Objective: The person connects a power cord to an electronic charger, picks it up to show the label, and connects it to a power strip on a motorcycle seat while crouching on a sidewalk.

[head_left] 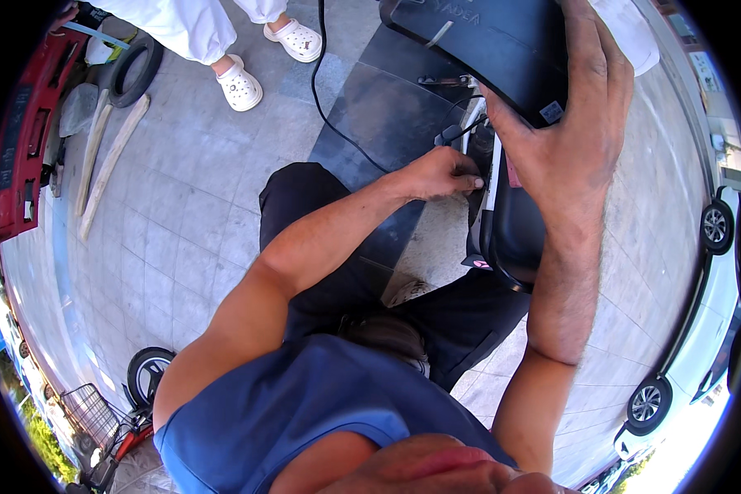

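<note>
My right hand (572, 123) presses flat against the underside of a raised black scooter seat (490, 45), thumb at its edge, holding it up. My left hand (440, 174) reaches under the seat with fingers pinched together at a dark part and thin black wires (461, 132) by the white frame edge (492, 177). What the fingertips grip is hidden. The scooter's black body (514, 235) sits below both hands.
A black cable (325, 90) runs over the paved ground. Another person in white trousers and white clogs (240, 84) stands at the upper left. A tyre (136, 66), wooden sticks and a red vehicle lie at left. White cars (700, 329) are parked at right.
</note>
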The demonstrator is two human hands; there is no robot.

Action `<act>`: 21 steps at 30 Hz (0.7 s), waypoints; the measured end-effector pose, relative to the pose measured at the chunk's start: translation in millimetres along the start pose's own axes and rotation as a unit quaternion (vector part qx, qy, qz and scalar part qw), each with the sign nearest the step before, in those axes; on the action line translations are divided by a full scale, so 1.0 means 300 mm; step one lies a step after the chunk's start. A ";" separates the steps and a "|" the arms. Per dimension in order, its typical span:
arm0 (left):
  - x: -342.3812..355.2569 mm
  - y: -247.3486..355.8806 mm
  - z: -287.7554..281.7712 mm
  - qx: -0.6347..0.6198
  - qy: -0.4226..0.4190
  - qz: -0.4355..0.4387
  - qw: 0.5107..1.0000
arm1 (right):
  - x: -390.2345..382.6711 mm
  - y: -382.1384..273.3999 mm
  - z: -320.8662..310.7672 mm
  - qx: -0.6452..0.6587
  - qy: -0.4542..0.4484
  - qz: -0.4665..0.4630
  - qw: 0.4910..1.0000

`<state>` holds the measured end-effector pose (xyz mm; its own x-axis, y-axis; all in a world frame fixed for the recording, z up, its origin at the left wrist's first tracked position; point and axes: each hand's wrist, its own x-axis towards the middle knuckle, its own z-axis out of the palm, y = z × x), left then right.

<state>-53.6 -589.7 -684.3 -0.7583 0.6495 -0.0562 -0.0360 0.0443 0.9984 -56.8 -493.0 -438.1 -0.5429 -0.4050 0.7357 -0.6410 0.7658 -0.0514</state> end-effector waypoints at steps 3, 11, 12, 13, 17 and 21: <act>0.007 0.070 -0.049 0.168 -0.030 0.024 0.985 | -0.006 -0.001 -0.001 0.032 -0.006 0.024 0.999; -0.155 0.468 -0.248 -0.008 0.430 0.478 0.765 | -0.042 0.046 -0.005 0.207 -0.029 0.197 0.958; -0.148 0.539 -0.272 0.007 0.410 0.570 0.712 | -0.044 0.045 -0.008 0.230 -0.041 0.222 0.947; -0.148 0.617 -0.278 -0.002 0.385 0.604 0.698 | -0.047 0.044 -0.009 0.258 -0.051 0.247 0.933; -0.098 0.738 -0.261 0.052 0.348 0.629 0.693 | -0.042 0.029 -0.045 0.336 -0.126 0.308 0.881; -0.064 0.681 -0.303 0.110 0.297 0.659 0.683 | -0.059 0.056 -0.053 0.371 -0.170 0.282 0.868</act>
<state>-105.5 -662.0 -478.3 -0.1706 -0.1829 0.9682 0.9808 -0.1257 0.1491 -49.3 -465.1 -441.3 -0.9322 -0.2902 0.2164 -0.3251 0.4082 -0.8530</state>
